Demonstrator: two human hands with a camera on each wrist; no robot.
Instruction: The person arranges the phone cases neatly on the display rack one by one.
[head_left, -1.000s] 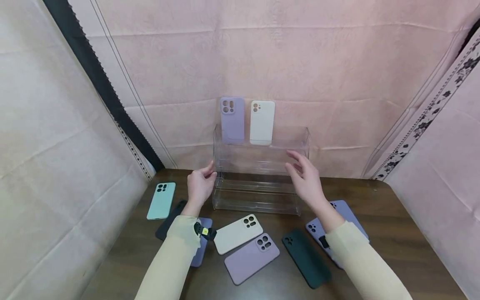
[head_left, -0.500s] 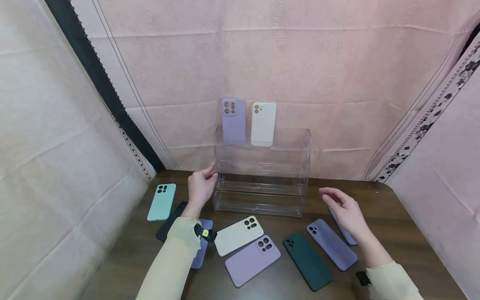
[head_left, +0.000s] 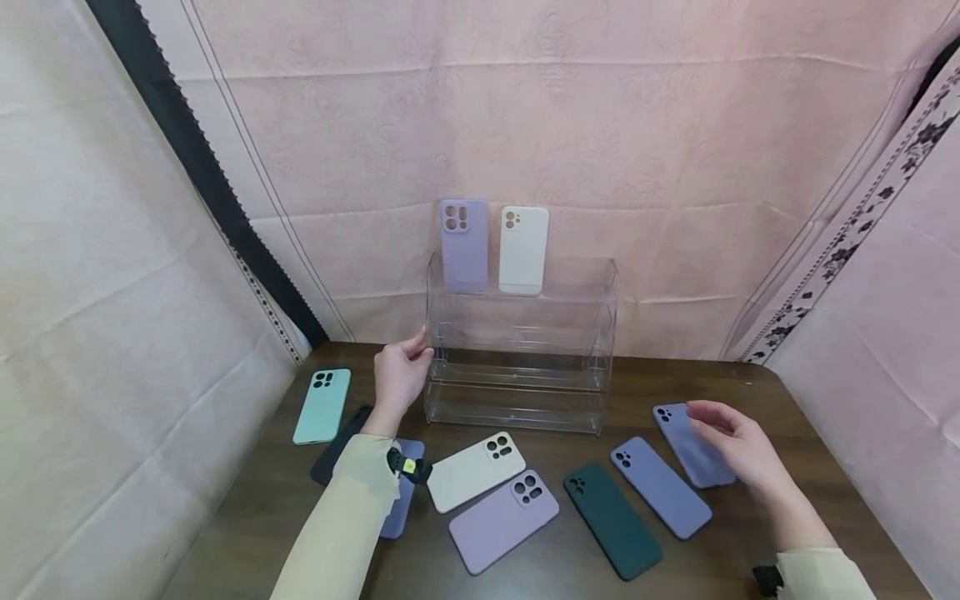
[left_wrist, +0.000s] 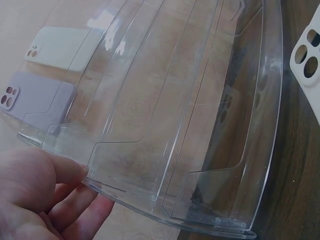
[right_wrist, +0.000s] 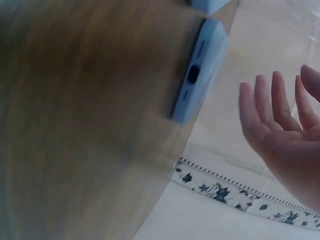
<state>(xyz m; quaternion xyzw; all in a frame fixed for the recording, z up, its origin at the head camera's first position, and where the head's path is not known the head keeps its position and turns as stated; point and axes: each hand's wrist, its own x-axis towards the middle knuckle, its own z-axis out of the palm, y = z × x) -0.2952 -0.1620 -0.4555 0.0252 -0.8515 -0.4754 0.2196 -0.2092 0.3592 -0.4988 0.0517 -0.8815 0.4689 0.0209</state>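
A clear stepped acrylic display rack [head_left: 517,375] stands on the table. My left hand [head_left: 401,375] holds the rack's left side edge; in the left wrist view the thumb lies on one face of the side panel and the fingers behind it. On the top tier a lavender phone case [head_left: 465,246] and a white phone case [head_left: 523,250] stand upright. My right hand [head_left: 735,442] hovers with relaxed fingers over a blue phone case [head_left: 690,446] at the right, overlapping its right part in the head view. The right wrist view shows that hand [right_wrist: 285,125] with nothing in it.
More phone cases lie on the table: mint [head_left: 322,406], black [head_left: 341,446], partly hidden blue [head_left: 401,496], cream [head_left: 477,471], lilac [head_left: 504,521], dark green [head_left: 612,521] and another blue one [head_left: 660,487]. A pink cloth wall [head_left: 675,167] stands behind the rack.
My right hand has moved from the rack's right side out to the right and down, over the far-right blue phone case. My left hand has stayed at the rack's left edge.
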